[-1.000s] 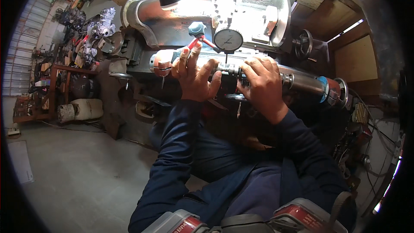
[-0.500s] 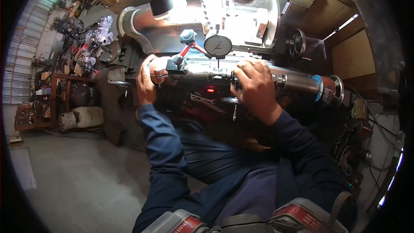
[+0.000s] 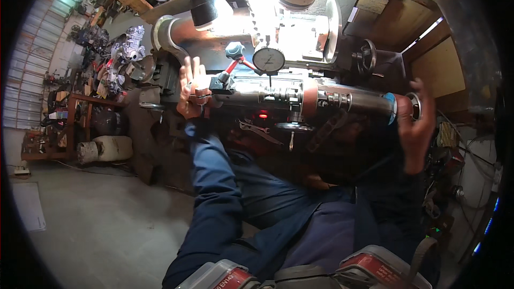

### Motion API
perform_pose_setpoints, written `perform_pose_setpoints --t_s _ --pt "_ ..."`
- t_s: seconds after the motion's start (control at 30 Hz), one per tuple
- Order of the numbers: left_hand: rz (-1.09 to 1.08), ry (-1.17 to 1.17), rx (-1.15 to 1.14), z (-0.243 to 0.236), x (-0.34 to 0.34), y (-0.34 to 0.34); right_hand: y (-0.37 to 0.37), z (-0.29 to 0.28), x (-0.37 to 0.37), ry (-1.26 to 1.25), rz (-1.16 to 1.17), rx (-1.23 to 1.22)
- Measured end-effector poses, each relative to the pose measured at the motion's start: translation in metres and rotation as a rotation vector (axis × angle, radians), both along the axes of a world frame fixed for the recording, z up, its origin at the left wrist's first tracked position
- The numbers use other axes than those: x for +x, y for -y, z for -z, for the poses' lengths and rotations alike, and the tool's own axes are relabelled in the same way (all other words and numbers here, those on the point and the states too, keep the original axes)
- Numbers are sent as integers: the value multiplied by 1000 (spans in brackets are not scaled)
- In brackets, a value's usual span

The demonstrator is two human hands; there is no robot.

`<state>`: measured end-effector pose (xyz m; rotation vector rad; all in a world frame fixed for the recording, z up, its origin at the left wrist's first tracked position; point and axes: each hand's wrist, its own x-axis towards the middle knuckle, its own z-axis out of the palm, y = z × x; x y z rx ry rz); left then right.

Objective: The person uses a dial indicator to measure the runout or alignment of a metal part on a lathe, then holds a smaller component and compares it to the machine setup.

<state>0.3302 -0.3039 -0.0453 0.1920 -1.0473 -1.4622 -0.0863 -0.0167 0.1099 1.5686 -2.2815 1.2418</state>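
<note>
My left hand (image 3: 191, 90) is at the left end of the long metal shaft assembly (image 3: 369, 105), its fingers stretched upward beside the reddish clamp-like end piece (image 3: 201, 96). At the assembly's right end, past a blue ring (image 3: 392, 108), my right hand (image 3: 416, 131) is raised with fingers stretched and nothing visible in it. It is slightly blurred and partly covers a round metal wheel (image 3: 416, 105). A dial indicator (image 3: 269, 60) has its thin probe pointing down at the shaft's middle. Its red jointed arm (image 3: 232, 66) with a blue-grey knob (image 3: 234, 50) rises from a black base block (image 3: 219, 82).
Below the shaft lie spanners (image 3: 254, 127), near a small handwheel (image 3: 294, 127) and a glowing red light (image 3: 263, 115). A black lamp (image 3: 206, 2) hangs over the machine. Another handwheel (image 3: 368, 56) stands back right. Metal parts (image 3: 133, 45) crowd the left side.
My right hand has let go of the shaft's middle and moved right to its end, uncovering the ringed section. My left hand's fingers have straightened upward. The view has shifted slightly.
</note>
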Motion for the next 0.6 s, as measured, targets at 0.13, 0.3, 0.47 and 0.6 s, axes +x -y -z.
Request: perform_pose_setpoints --t_s 0.13,0.3,0.47,0.6 --pt "-2 -192 200 19 33 11 -44 24 -78 83 226 23" --pt "-65 225 631 -36 31 4 -73 57 -121 284 235 395" --pt "-18 342 664 -40 34 3 -72 101 -153 270 171 411" --pt "-209 233 823 -52 18 -3 -56 106 -166 -236 -101 175"
